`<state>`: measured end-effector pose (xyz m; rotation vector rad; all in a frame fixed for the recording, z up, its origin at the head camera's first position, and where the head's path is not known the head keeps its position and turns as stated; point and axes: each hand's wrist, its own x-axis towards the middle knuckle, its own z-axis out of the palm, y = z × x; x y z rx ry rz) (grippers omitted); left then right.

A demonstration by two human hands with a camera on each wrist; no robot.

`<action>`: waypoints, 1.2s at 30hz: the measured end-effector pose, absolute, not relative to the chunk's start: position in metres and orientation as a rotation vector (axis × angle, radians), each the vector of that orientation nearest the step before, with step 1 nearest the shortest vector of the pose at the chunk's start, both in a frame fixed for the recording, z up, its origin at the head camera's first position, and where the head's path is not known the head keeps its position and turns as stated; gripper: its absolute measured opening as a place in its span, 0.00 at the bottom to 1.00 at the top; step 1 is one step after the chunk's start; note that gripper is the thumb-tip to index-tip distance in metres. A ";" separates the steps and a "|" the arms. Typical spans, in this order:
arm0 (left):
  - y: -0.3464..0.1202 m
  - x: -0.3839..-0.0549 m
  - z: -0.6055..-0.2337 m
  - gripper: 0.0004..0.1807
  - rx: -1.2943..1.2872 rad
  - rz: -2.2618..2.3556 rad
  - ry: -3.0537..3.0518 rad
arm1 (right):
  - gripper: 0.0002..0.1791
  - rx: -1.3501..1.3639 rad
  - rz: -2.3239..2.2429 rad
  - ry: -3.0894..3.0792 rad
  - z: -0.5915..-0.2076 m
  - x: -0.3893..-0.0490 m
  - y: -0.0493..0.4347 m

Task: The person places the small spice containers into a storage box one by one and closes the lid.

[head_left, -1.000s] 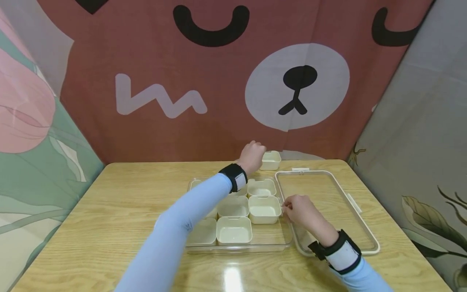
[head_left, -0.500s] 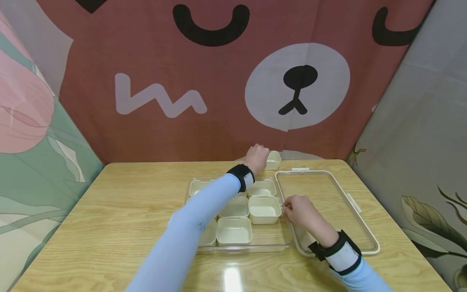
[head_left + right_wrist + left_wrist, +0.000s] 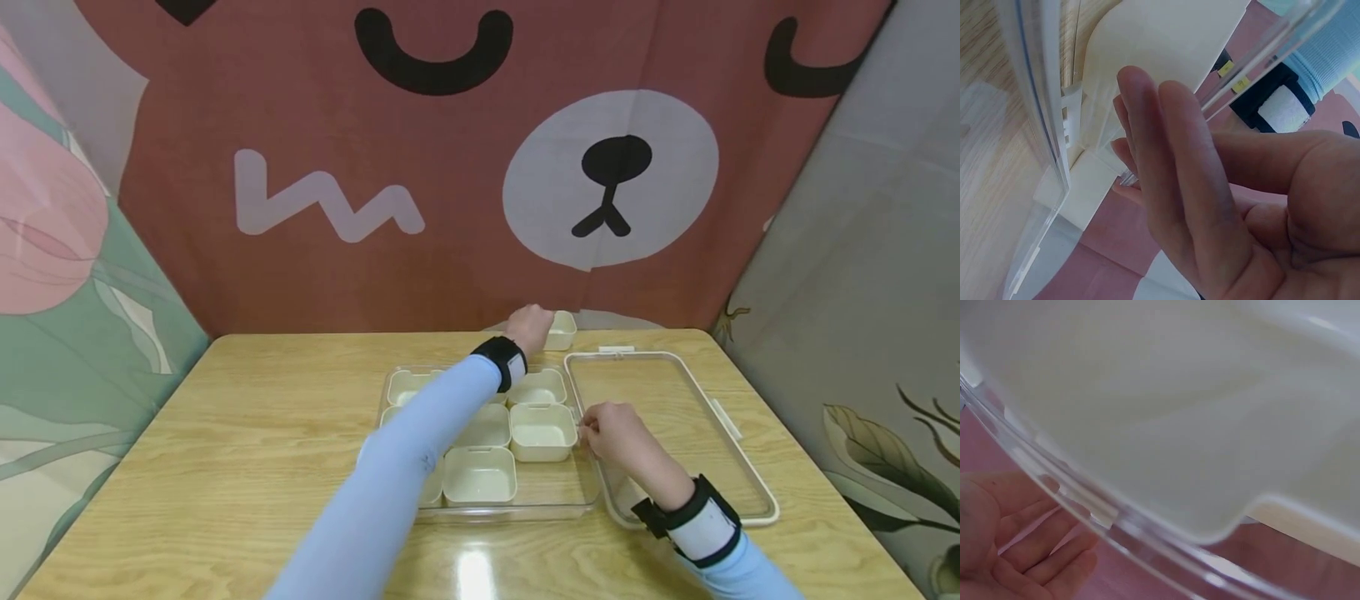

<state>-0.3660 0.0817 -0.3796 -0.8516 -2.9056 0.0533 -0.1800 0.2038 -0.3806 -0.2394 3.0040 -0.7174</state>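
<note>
A clear plastic storage box (image 3: 525, 510) stands mid-table with several cream open-topped containers in it, among them one near the front (image 3: 480, 475) and one at the right (image 3: 543, 432). My left hand (image 3: 528, 327) is beyond its far side, beside another cream container (image 3: 562, 331) near the table's back edge. In the left wrist view the left fingers (image 3: 1047, 550) are loosely extended, overlapped by the clear rim (image 3: 1141, 544). My right hand (image 3: 621, 435) pinches the box's right edge; its fingers (image 3: 1179, 137) lie side by side over the clear rim in the right wrist view, thumb tip hidden.
A clear lid with a white frame (image 3: 678, 379) lies on the table right of the box, under my right forearm. My left arm (image 3: 420, 467) crosses over the box and hides some containers. A bear-print cloth (image 3: 337, 275) hangs behind the wooden table (image 3: 285, 417).
My left hand has shifted right, with a slight drop, and now covers more of the far cream container's left side. My right hand and the box have stayed put.
</note>
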 end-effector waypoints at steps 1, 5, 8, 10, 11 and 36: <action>0.083 -0.366 -0.380 0.12 -0.842 0.061 -2.912 | 0.05 -0.238 -0.713 3.005 -0.381 -0.180 0.204; 0.088 -0.368 -0.383 0.13 -0.815 0.100 -2.929 | 0.05 -0.238 -0.704 3.009 -0.381 -0.181 0.205; 0.091 -0.368 -0.386 0.13 -0.817 0.123 -2.930 | 0.05 -0.249 -0.695 3.021 -0.381 -0.181 0.205; 0.092 -0.369 -0.388 0.13 -0.813 0.122 -2.931 | 0.05 -0.258 -0.695 3.027 -0.381 -0.181 0.205; 0.092 -0.369 -0.389 0.13 -0.808 0.124 -2.928 | 0.05 -0.259 -0.696 3.028 -0.381 -0.181 0.205; 0.087 -0.379 -0.391 0.12 -0.734 0.050 -2.927 | 0.05 -0.241 -0.709 3.011 -0.380 -0.180 0.205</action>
